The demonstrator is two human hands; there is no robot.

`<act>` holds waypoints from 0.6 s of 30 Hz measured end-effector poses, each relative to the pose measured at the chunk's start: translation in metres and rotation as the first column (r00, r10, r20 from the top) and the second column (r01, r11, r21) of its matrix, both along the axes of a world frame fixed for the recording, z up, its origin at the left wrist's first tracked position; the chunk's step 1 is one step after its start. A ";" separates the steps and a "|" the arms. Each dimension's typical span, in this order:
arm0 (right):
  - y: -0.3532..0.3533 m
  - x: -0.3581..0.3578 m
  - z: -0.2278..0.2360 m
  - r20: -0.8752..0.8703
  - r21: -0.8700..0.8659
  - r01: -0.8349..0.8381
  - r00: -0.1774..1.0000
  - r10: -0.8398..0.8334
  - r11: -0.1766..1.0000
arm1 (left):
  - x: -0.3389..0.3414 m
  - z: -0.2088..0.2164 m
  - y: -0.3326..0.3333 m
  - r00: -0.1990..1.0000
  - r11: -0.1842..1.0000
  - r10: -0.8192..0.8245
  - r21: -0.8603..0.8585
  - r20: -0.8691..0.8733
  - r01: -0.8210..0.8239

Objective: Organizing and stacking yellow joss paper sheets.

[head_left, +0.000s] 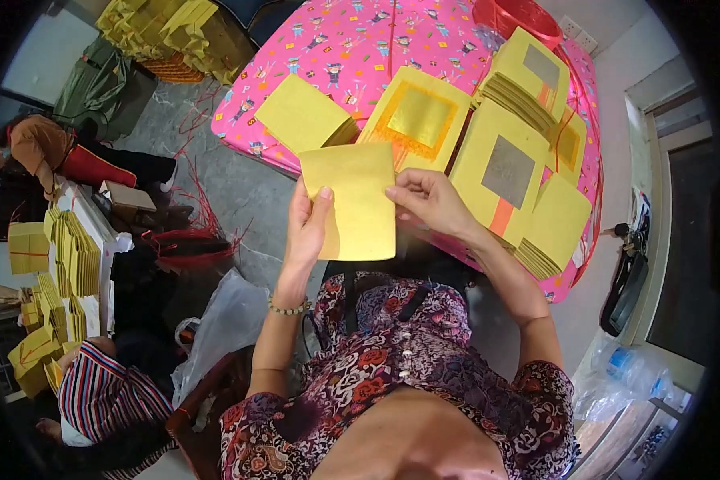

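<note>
Red basin (pixel 528 22), clear plastic bottle (pixel 622 362)

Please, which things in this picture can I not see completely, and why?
All in the head view:
- Held yellow paper: back side, turned away from the camera.
- Left hand: fingertips, hidden behind that paper.
- Red basin: far part, cut off by the upper edge.
- Pink tablecloth: figures' fine details, too small.
</note>
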State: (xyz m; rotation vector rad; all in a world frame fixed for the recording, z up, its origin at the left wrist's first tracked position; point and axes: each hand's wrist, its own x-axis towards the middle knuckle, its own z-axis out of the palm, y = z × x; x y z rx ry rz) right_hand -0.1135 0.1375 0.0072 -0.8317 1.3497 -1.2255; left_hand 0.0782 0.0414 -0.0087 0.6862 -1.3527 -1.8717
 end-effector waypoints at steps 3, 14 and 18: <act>-0.001 0.002 -0.010 -0.114 -0.019 -0.076 0.991 0.073 0.997 | 0.007 -0.011 0.003 1.000 1.000 0.019 0.018 -0.002 -0.019; -0.025 -0.005 -0.017 -0.009 -0.100 -0.051 0.999 0.051 0.994 | 0.016 -0.004 0.002 0.999 0.995 -0.034 0.094 0.012 0.033; -0.029 0.002 -0.004 -0.027 -0.107 0.018 0.999 -0.021 0.994 | 0.020 -0.003 0.001 0.998 0.993 -0.059 0.106 0.009 0.057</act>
